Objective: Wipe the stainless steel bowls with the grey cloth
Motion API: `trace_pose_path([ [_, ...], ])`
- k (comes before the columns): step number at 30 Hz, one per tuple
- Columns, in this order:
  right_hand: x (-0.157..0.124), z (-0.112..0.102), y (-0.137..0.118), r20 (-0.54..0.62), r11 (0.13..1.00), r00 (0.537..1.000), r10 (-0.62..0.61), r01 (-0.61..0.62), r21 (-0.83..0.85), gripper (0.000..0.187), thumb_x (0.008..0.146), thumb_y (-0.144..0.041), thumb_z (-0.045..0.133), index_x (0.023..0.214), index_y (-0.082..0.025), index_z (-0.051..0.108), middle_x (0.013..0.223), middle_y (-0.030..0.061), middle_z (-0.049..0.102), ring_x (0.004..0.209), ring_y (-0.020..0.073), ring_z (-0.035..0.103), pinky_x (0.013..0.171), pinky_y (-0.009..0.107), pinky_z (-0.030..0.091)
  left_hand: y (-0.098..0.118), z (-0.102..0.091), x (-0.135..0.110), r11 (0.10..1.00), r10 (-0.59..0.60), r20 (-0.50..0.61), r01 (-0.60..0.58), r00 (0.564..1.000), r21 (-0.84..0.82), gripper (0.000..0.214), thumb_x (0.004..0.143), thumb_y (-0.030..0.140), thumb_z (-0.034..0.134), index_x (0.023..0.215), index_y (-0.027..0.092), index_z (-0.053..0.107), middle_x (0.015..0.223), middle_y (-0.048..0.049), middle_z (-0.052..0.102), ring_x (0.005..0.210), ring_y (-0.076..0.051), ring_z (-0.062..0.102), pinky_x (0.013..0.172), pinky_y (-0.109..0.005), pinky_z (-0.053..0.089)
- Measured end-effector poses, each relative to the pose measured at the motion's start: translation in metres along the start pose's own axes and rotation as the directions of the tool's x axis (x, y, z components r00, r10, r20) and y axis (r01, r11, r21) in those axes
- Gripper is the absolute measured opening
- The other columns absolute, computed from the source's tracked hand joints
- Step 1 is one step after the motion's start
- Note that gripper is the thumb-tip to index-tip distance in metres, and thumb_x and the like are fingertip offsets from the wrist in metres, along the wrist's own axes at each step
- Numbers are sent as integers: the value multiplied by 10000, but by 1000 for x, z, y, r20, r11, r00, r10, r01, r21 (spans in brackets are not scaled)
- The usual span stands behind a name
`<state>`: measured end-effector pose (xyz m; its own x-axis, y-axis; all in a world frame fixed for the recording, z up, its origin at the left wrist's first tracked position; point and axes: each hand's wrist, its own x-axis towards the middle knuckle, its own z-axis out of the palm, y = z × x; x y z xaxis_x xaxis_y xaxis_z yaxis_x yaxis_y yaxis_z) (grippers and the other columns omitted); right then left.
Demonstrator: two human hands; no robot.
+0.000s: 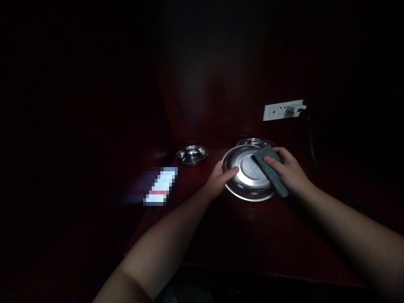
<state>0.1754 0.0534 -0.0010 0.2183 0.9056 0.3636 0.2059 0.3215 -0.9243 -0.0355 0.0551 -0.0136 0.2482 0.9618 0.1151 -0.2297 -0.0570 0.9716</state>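
The left hand [217,181] grips the near left edge of a shallow metal dish [249,167], its thumb laid flat across the face and pointing in toward the middle. The other fingers go behind the rim, where I can't see how they're placed. The right hand [292,172] is closed around a folded grey-green cloth [272,173], thumb on top and fingers bent over its far side. That cloth lies over the right side of the dish, its lower end hanging past the rim.

Both bare forearms reach forward and inward, the left one slanting up from the bottom of the view, the right one coming in from the lower right corner, so the hands meet on either side of the dish. It is tilted, with its round centre turned toward the person, over the dark red table [227,240]. Whether its lower rim touches the tabletop, I can't tell from here.

Just behind it, partly covered, sits another metal dish [255,140]. A small metal bowl [192,156] stands upright to the left, apart from the left hand, and nearer the person glows a blurred lit screen [161,185]. On the wall is a white socket [276,112] with a plug [294,110] in it.
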Motion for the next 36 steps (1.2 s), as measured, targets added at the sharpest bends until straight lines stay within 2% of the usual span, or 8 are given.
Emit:
trace_pose_path([
  [7,1,0,2,41,1000,999,12,-12,-2,375,678,-496,738,932,-258,597,841,18,646,767,240,607,693,384,490,-5,0,5,999,34,9,-34,999,-33,525,637,403,817,1032,155,576,989,-65,646,940,-217,615,903,-385,446],
  [14,3,-2,10,73,998,996,-46,48,-33,361,704,-513,715,936,-263,597,861,19,649,796,245,609,706,383,487,-2,1,2,999,46,18,-46,999,-20,511,641,371,812,1038,146,581,1006,-72,657,945,-221,616,902,-385,444],
  [20,2,-2,5,80,1000,997,7,-5,-31,367,692,-493,721,940,-255,592,857,24,643,766,239,599,678,376,478,-3,0,2,999,43,16,-43,999,-3,486,655,362,799,1033,149,577,989,-66,649,916,-205,610,865,-366,448],
  [28,2,-1,7,95,1000,995,-18,20,-19,337,701,-480,719,924,-259,595,852,24,647,782,240,603,686,372,483,-5,-2,3,998,68,35,-67,997,-18,494,662,372,796,1050,147,588,1019,-78,662,937,-221,617,868,-367,451],
  [36,1,-1,5,125,1000,992,14,-14,4,346,696,-467,729,934,-255,595,844,18,639,768,231,601,693,370,478,-5,-2,3,998,59,32,-59,998,1,474,670,363,786,1051,154,596,1030,-79,660,955,-222,611,873,-368,449],
])
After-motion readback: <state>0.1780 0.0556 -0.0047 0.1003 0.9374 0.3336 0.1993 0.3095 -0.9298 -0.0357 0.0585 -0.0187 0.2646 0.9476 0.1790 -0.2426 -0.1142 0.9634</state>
